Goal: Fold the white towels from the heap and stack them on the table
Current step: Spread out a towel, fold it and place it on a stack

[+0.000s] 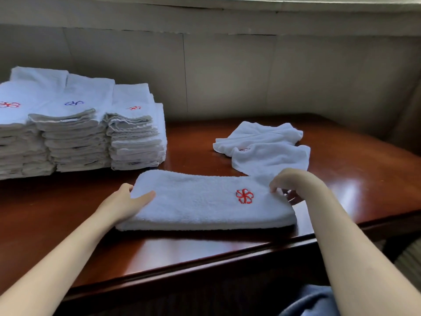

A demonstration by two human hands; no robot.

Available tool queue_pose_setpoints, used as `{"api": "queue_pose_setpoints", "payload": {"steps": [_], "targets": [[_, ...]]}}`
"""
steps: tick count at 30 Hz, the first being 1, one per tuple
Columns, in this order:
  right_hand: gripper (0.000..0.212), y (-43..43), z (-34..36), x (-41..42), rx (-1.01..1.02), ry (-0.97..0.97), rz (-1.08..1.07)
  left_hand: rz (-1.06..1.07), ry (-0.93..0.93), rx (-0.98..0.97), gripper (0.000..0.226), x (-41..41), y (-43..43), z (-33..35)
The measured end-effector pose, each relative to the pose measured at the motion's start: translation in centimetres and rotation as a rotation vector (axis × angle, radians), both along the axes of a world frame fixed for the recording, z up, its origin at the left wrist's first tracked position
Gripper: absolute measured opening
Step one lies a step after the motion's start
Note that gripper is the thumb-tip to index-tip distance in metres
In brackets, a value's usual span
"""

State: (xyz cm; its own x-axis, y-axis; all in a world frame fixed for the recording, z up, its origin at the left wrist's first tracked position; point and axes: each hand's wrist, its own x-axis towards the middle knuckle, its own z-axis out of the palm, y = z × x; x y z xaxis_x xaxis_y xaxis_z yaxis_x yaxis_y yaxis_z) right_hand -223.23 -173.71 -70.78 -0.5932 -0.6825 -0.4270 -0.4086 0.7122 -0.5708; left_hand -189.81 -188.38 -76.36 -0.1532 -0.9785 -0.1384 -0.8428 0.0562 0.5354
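A white towel (pixel 200 201) folded into a long strip lies on the table in front of me, a red flower emblem on its right part. My left hand (pixel 123 201) grips its left end, thumb on top and fingers under the edge. My right hand (pixel 289 183) pinches the towel's right end with curled fingers. Behind it to the right lies a small heap of unfolded white towels (pixel 264 147). At the back left stand several stacks of folded towels (pixel 77 126).
The dark red wooden table (pixel 159 249) has its front edge close to me, running up to the right. A grey panelled wall (pixel 227 71) rises behind the table. Blue cloth on my lap (pixel 309 302) shows at the bottom.
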Motion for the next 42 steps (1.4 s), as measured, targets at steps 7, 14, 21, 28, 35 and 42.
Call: {"api": "queue_pose_setpoints", "payload": {"steps": [7, 14, 21, 28, 35, 42], "targets": [[0.019, 0.4, -0.7, -1.4, -0.136, -0.118, -0.111, -0.012, 0.021, 0.042, 0.074, 0.0, 0.1, -0.3], [0.013, 1.0, -1.1, -0.3, -0.067, 0.102, -0.007, -0.014, 0.073, -0.073, 0.050, 0.6, 0.8, -0.9], [0.049, 0.3, -1.7, 3.4, -0.495, 0.642, 0.252, -0.006, 0.214, -0.052, 0.046, 1.0, 1.2, -0.8], [0.064, -1.5, -6.4, 6.9, -0.139, 0.589, 0.698, 0.038, 0.097, -0.013, 0.055, 0.8, 1.3, -0.7], [0.063, -1.9, -6.1, 5.1, -0.100, 0.639, 0.593, -0.216, 0.488, 0.343, 0.045, 2.0, 1.9, 1.4], [0.045, -1.9, -4.4, 4.8, -0.014, 0.803, 0.427, 0.152, 0.807, 0.120, 0.049, 2.2, 1.7, 1.8]]}}
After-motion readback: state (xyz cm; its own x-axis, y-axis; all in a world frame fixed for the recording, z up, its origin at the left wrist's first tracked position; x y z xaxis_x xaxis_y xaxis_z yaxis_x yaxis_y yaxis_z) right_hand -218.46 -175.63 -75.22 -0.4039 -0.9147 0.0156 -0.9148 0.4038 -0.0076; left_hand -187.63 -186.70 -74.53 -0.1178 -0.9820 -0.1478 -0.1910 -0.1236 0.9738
